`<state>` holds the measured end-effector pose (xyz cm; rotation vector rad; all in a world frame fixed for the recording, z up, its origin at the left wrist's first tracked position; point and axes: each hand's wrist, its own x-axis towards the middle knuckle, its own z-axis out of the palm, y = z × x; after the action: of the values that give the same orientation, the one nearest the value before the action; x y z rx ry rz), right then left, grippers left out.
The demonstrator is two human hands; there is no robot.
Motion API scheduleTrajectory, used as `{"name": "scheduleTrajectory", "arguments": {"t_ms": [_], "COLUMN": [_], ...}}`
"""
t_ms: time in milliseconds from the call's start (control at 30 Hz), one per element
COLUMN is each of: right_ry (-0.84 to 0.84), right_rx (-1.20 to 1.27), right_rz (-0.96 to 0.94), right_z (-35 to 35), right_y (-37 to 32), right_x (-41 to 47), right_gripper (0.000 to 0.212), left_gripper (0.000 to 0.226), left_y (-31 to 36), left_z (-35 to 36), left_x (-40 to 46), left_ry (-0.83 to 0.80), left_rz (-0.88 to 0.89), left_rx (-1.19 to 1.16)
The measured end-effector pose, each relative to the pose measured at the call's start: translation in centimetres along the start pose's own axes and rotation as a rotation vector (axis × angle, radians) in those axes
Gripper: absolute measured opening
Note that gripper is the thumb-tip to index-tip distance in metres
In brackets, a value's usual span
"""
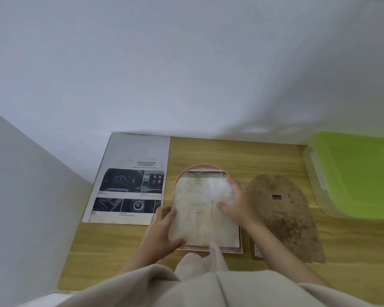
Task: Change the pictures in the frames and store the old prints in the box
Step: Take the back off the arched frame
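An arch-shaped pink frame point(182, 173) lies flat on the wooden table. On top of it rests an arch-cut pale print point(200, 213) with faint text, slightly skewed. My left hand point(162, 231) grips the print's lower left edge. My right hand point(235, 200) presses flat on its upper right part, fingers spread. To the right lies the frame's brown, stained backing board point(282, 216), face down. At the left, another arch-cut print with car photos and the word ADVANCED point(133, 187) sits on a white sheet. The clear box with a green lid point(355, 173) stands at the far right.
A small dark strip point(256, 249) lies between the frame and the backing board. White walls close the table at the back and left. My light sleeves and garment fill the bottom of the view.
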<state>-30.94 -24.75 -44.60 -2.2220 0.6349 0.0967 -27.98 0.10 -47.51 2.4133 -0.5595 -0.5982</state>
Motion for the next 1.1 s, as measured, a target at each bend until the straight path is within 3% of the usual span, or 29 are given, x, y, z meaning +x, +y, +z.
{"name": "scheduleTrajectory", "arguments": {"t_ms": [200, 533, 833, 933, 1100], "right_ry": [-0.007, 0.089, -0.024, -0.097, -0.097], "right_rx": [0.317, 0.578, 0.942, 1.106, 1.137], "right_rz": [0.113, 0.120, 0.148, 0.155, 0.164], "right_z": [-0.8, -0.1, -2.7, -4.5, -8.5], "right_y": [1.1, 1.3, 2.4, 3.8, 8.8], "right_x": [-3.5, -5.5, -6.7, -7.3, -8.7], "right_gripper": [0.068, 0.061, 0.058, 0.058, 0.064], "left_gripper": [0.098, 0.102, 0.064, 0.062, 0.055], "left_y": [-0.1, 0.7, 4.1, 6.6, 12.5], "left_z": [0.0, -1.0, -0.5, 0.4, 3.5], "left_x": [-0.2, -0.5, -2.1, -2.9, -4.1], "left_ry": [0.005, -0.019, 0.155, 0.141, 0.162], "left_rz": [-0.010, -0.044, -0.028, -0.063, -0.065], "left_rx": [-0.001, -0.089, -0.203, -0.316, -0.513]}}
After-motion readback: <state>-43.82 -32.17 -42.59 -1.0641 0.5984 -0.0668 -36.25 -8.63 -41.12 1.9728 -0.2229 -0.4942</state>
